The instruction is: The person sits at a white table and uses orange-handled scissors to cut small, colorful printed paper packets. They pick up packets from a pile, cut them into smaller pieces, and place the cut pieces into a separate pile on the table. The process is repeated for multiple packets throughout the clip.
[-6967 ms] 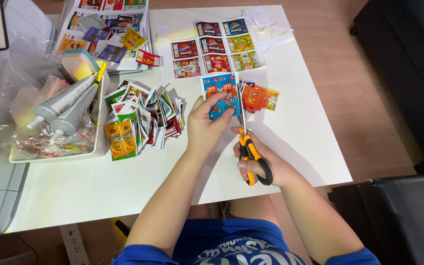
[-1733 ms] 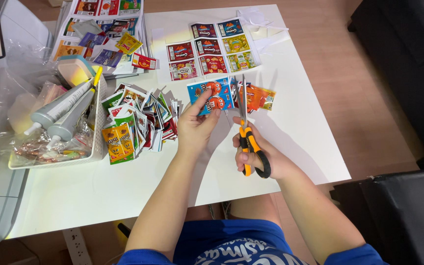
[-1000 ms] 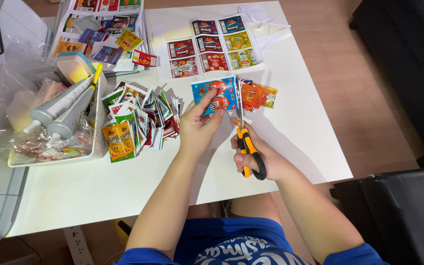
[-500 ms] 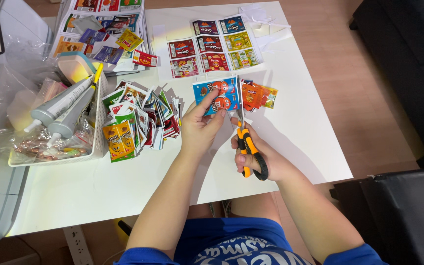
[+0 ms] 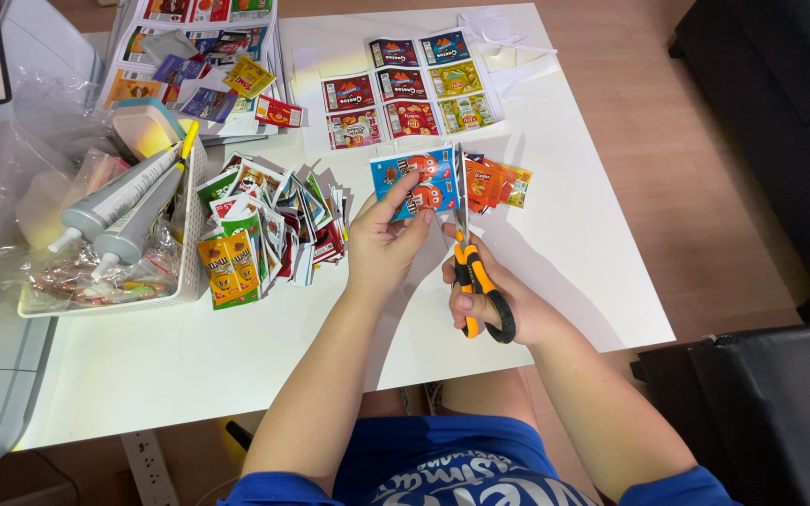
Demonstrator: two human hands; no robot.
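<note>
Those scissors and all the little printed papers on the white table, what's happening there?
A person seated at the white table is cutting a printed sheet. The left hand holds up the blue and orange sheet, while the right hand works orange-handled scissors, blades running up along the sheet's right edge. A pile of cut-out pieces lies to the left, beside a white basket with two grey tubes. An uncut sheet of small pictures lies further back.
</note>
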